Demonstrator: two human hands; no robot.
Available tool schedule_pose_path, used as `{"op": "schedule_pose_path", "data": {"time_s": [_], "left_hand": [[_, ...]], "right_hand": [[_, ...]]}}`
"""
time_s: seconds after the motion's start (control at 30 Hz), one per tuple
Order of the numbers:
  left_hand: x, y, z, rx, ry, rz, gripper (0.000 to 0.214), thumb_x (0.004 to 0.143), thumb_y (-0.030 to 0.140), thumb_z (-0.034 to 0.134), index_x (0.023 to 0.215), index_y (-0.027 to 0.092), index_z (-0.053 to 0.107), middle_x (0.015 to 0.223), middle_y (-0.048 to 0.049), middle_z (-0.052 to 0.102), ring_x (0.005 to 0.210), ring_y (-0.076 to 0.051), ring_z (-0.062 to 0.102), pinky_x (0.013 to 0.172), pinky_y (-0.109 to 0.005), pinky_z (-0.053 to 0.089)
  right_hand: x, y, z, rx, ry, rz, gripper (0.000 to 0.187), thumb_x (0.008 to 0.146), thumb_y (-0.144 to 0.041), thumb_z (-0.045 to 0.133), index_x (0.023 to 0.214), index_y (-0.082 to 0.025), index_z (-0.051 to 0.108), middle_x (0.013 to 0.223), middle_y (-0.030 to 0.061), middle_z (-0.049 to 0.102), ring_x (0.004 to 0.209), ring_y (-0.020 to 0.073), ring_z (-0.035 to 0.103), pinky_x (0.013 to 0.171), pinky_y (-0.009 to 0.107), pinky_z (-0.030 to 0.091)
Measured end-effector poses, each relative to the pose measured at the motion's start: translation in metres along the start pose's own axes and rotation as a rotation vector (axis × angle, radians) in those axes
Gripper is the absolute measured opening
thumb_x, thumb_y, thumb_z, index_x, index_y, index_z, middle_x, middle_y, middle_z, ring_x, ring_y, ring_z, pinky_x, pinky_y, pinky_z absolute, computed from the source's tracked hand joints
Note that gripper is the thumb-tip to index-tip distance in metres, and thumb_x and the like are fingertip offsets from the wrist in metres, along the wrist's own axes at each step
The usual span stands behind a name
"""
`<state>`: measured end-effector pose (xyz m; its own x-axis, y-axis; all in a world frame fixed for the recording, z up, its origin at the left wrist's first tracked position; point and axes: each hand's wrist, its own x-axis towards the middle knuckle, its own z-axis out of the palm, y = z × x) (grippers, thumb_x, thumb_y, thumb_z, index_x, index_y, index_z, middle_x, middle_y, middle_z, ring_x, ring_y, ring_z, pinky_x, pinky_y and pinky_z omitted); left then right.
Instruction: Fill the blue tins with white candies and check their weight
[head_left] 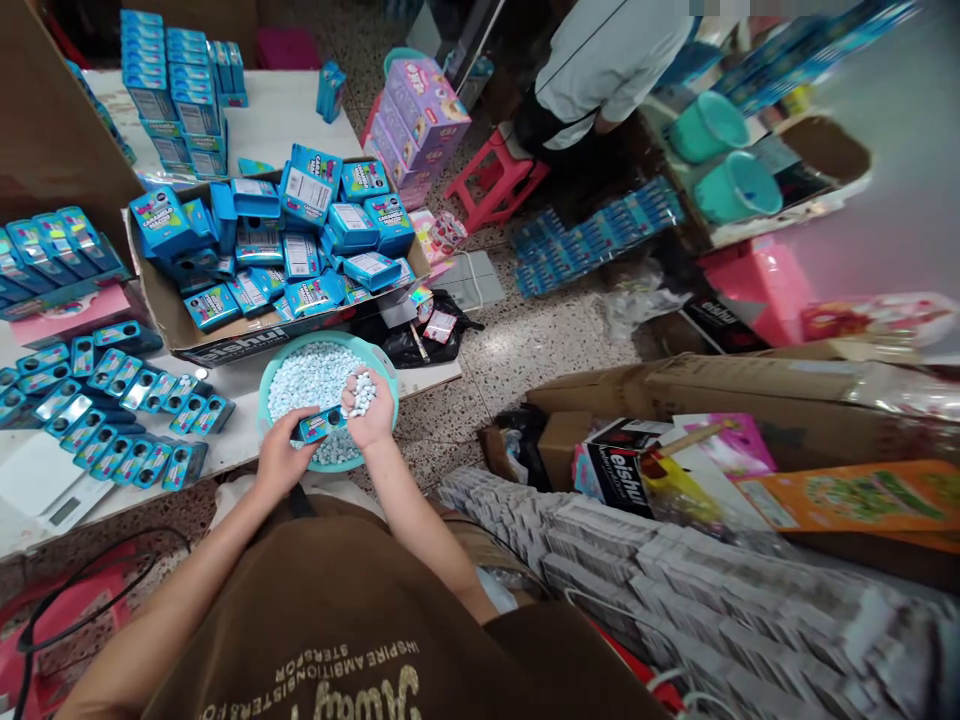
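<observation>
My left hand (283,448) is closed around a small blue candy box (316,426), tipped over the bowl, with a dark round opening at its right end. Beside that opening is my right hand (373,424), palm up and cupped around a heap of small pale candies (364,393). Both hands are over a teal plastic bowl (264,400), which holds many loose candies (307,372) of the same pale blue and white. The hands hide part of the bowl's near side. Some of my fingertips are out of sight behind the box and under the candies.
Behind the bowl, a cardboard carton (247,347) holds many blue boxes. More boxes with round openings (135,460) lie in rows at left, near a white scale (56,500). A person in a light shirt (600,60) is by a red stool (499,180). Stacked grey-white bundles (645,580) are at right.
</observation>
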<state>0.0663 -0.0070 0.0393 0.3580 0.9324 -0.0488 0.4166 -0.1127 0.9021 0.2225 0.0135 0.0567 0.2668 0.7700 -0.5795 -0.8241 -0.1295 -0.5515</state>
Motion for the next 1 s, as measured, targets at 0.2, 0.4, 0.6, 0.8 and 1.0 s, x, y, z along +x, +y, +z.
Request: {"op": "schedule_pose_path", "data": {"time_s": [0.2,0.4,0.6,0.8,1.0], "left_hand": [[0.001,0.002,0.002,0.004,0.019,-0.044,0.033,0.073,0.028,0.065,0.105,0.023,0.059,0.106,-0.0043,0.067,0.098,-0.022,0.062,0.085,-0.035,0.048],[0.0,0.005,0.005,0.004,-0.069,-0.022,0.033,0.073,0.022,0.063,0.106,0.024,0.059,0.109,-0.0032,0.066,0.101,-0.022,0.06,0.088,-0.035,0.046],[0.004,0.003,0.009,-0.075,-0.006,-0.126,0.034,0.071,0.031,0.067,0.102,0.021,0.058,0.102,-0.0029,0.067,0.097,-0.022,0.061,0.084,-0.032,0.047],[0.006,0.006,0.005,-0.074,0.03,-0.121,0.033,0.071,0.029,0.067,0.101,0.021,0.059,0.1,-0.0023,0.067,0.094,-0.02,0.062,0.083,-0.031,0.046],[0.011,0.013,0.003,-0.066,0.003,-0.075,0.031,0.071,0.024,0.066,0.102,0.022,0.059,0.102,-0.0017,0.066,0.095,-0.019,0.061,0.083,-0.03,0.045]], "right_hand": [[-0.001,0.004,0.001,-0.02,-0.004,-0.028,0.014,0.078,-0.034,0.051,0.073,-0.021,0.049,0.057,-0.005,0.049,0.046,0.0082,0.046,0.045,0.021,0.04],[-0.002,0.01,-0.001,-0.107,-0.003,-0.167,0.019,0.077,-0.037,0.053,0.07,-0.02,0.05,0.055,-0.0046,0.051,0.052,0.0097,0.052,0.055,0.023,0.045],[-0.004,0.012,0.002,-0.161,-0.032,-0.217,0.023,0.077,-0.038,0.054,0.065,-0.02,0.049,0.054,-0.0039,0.054,0.051,0.0108,0.054,0.057,0.025,0.045],[-0.002,0.013,0.007,-0.161,-0.029,-0.241,0.028,0.077,-0.039,0.054,0.06,-0.02,0.046,0.053,-0.0051,0.048,0.047,0.0079,0.047,0.05,0.022,0.04],[-0.004,0.013,0.01,-0.214,0.008,-0.326,0.028,0.077,-0.039,0.054,0.058,-0.02,0.048,0.054,-0.0046,0.051,0.051,0.0095,0.052,0.057,0.025,0.045]]}}
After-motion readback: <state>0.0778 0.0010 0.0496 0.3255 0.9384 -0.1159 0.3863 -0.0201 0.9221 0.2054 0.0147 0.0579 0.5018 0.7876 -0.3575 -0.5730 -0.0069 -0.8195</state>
